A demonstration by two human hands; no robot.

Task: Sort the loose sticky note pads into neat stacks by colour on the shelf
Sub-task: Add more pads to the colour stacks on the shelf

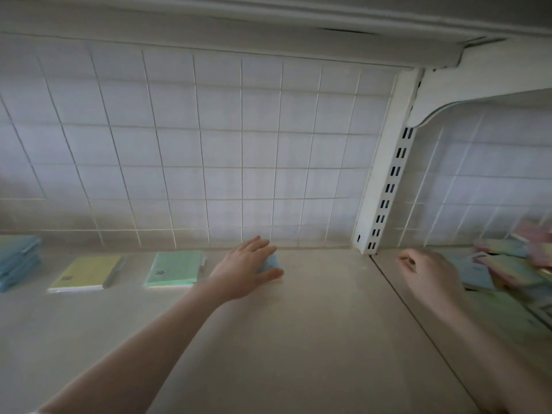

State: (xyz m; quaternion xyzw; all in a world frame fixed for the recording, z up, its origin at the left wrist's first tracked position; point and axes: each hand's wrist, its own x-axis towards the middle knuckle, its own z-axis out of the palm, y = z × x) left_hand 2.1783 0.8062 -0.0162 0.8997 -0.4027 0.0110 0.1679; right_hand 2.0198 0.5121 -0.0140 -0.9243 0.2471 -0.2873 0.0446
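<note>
On the beige shelf (298, 324) my left hand (245, 267) holds a light blue pad (271, 262) between fingers and thumb, near the back wall. To its left lie a green pad (176, 268), a yellow pad (86, 273) and a blue stack (18, 261) at the far left edge. My right hand (430, 273) hovers over the neighbouring shelf section with fingers loosely curled, holding nothing. Just right of it lies a loose pile of pads (513, 264) in pink, blue and green.
A white wire grid (209, 150) backs the shelf. A slotted white upright (388, 186) divides the left section from the right one, and a seam runs diagonally forward from it. Another shelf's underside (239, 34) hangs overhead.
</note>
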